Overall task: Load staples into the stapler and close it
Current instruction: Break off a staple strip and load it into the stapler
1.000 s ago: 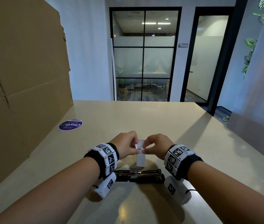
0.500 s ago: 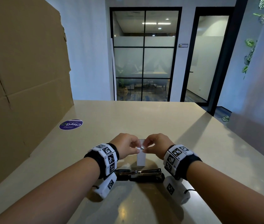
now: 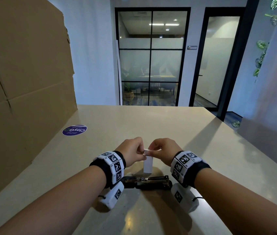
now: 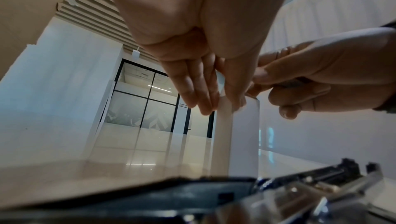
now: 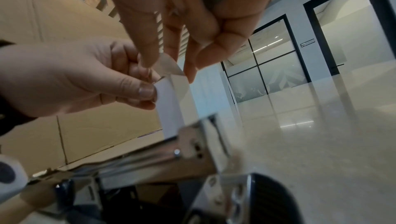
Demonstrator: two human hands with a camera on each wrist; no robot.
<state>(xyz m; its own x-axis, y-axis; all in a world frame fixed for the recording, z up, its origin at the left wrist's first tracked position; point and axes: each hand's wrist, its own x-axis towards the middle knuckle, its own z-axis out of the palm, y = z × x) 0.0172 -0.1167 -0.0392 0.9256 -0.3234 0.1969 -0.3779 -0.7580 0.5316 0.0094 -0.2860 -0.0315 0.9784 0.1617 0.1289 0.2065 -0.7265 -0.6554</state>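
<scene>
Two hands meet above the beige bench (image 3: 168, 133), both working at the top of one small white staple box (image 3: 148, 164) held upright in the air. The left hand (image 3: 131, 154) pinches the box's upper left corner, thumb on the near face and curled fingers behind; its grip is tight on the cardboard. The right hand (image 3: 164, 150) has thumb and forefinger closed on the box's top flap (image 5: 169, 65), which stands bent up and away from the body of the box, while its remaining fingers curl loosely. What the box contains cannot be made out from any angle, since its open end is masked by fingers.

Just beneath and nearer than the box lies one black stapler (image 3: 147, 181), opened flat on the bench, its bright metal staple channel (image 5: 150, 161) facing up and running left to right; whether any staples sit in that channel is unclear, the close views being blurred.

Each wrist carries one band of black-and-white markers. At far left on the bench sits one round purple sticker (image 3: 74, 130), beside a tall brown cardboard sheet (image 3: 24, 82) standing along the left edge.
</scene>
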